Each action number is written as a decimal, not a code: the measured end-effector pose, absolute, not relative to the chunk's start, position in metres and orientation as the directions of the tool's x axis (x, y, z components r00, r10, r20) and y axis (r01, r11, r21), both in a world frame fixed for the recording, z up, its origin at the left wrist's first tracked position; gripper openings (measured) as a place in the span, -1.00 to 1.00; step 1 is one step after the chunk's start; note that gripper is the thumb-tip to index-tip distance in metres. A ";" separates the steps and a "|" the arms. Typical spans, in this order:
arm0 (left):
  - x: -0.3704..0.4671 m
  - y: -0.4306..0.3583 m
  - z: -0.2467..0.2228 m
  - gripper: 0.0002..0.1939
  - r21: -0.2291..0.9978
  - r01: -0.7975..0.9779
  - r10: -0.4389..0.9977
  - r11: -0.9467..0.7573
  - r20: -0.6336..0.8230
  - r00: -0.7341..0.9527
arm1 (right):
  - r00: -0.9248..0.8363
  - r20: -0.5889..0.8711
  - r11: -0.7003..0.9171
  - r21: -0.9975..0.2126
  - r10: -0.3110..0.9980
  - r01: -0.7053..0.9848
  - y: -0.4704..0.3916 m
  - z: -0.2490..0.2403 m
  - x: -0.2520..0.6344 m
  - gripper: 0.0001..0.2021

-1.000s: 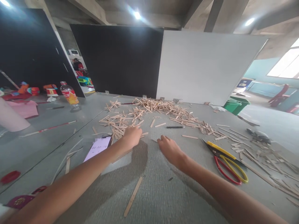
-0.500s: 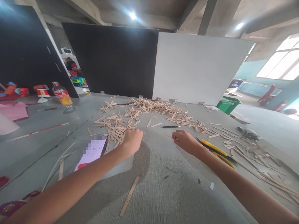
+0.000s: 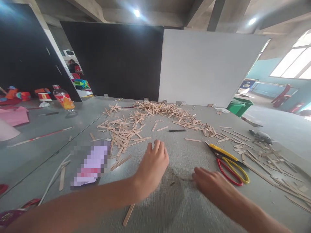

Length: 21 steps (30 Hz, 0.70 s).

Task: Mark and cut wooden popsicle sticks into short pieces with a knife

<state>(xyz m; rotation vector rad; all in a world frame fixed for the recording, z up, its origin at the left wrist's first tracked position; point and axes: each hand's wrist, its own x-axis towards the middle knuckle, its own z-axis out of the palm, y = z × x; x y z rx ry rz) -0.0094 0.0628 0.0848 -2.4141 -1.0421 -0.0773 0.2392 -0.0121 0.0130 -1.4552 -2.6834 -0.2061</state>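
Observation:
My left hand [image 3: 153, 166] is over the middle of the grey table, fingers apart and curved, with nothing visible in it. Under its wrist lies a wooden stick [image 3: 128, 214], partly covered. To the right, my right hand [image 3: 210, 181] is low over the table and blurred; a faint thin strip shows at its fingertips, too smeared to make out. Scissors with red and yellow handles [image 3: 230, 170] lie beyond it. Loose wooden sticks [image 3: 123, 134] are heaped ahead of my hands, and one single stick [image 3: 192, 140] lies apart near a black pen [image 3: 178, 130].
A phone [image 3: 92, 161] with a cable lies at the left. Farther back stand a drink bottle [image 3: 64, 100] and a pink bag [image 3: 14, 116]. Upright black and white panels [image 3: 206, 68] edge the table. Wood scraps [image 3: 277, 161] cover the right side, beyond which are green bins [image 3: 239, 106].
Both hands have moved closer to me, the left also rightward with its fingers opened. A single stick now shows near the pen, and the scissors' red handle is uncovered.

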 end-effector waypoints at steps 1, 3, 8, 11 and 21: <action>-0.008 0.058 0.083 -0.78 -0.437 0.692 0.641 -0.575 0.285 0.713 | -0.489 0.109 0.483 0.083 0.865 0.872 0.001 0.018 0.248 -0.74; -0.004 0.050 0.079 -0.68 -0.447 0.691 0.592 -0.568 0.360 0.721 | -0.398 0.059 0.392 0.095 0.916 0.915 0.032 0.031 0.265 -0.77; 0.000 0.036 0.060 -0.70 -0.460 0.653 0.465 -0.602 0.463 0.755 | -0.289 0.074 0.277 0.137 0.954 0.951 0.092 0.046 0.285 -0.78; -0.002 0.027 0.044 -0.70 -0.460 0.630 0.418 -0.626 0.484 0.769 | -0.249 0.081 0.234 0.163 0.965 0.959 0.101 0.047 0.269 -0.76; -0.012 0.014 -0.001 -0.52 -0.434 0.698 0.436 -0.570 0.560 0.704 | -0.578 -0.046 0.578 -0.019 0.815 0.816 0.033 0.066 0.173 -0.82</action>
